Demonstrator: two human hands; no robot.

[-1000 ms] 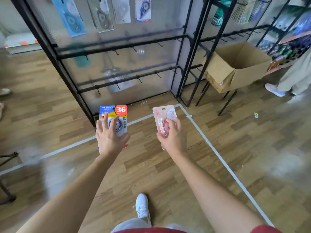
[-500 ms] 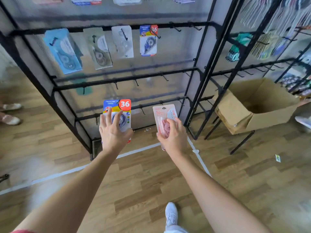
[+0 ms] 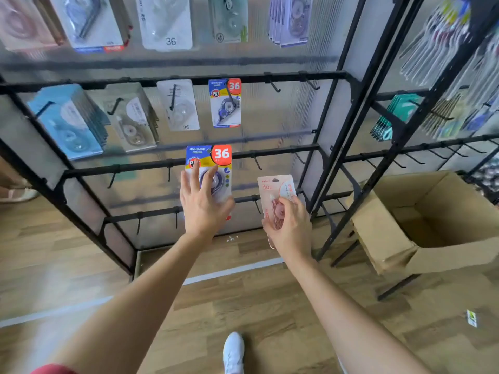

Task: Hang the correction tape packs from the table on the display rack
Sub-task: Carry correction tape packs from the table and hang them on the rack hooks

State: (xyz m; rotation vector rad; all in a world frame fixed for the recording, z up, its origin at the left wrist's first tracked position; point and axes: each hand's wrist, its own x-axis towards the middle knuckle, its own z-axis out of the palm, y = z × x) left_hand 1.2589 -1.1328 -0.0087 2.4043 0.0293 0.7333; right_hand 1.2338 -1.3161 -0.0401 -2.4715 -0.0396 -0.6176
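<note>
The rack (image 3: 189,164) stands close ahead, a matching blue pack (image 3: 225,103) already on its middle rail. The left hand (image 3: 204,203) grips a blue pack (image 3: 209,168) with fingers splayed across its front, so it should lift it level until the top hole meets that hook. The right hand (image 3: 290,225) clasps a pink pack (image 3: 275,190) low and should wait.

Glossy plastic pack (image 3: 209,168); matt black metal rack (image 3: 324,157)

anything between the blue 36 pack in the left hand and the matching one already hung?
Head view: only a bare black rack bar crosses between held blue pack and hung blue pack; no other pack.
</note>
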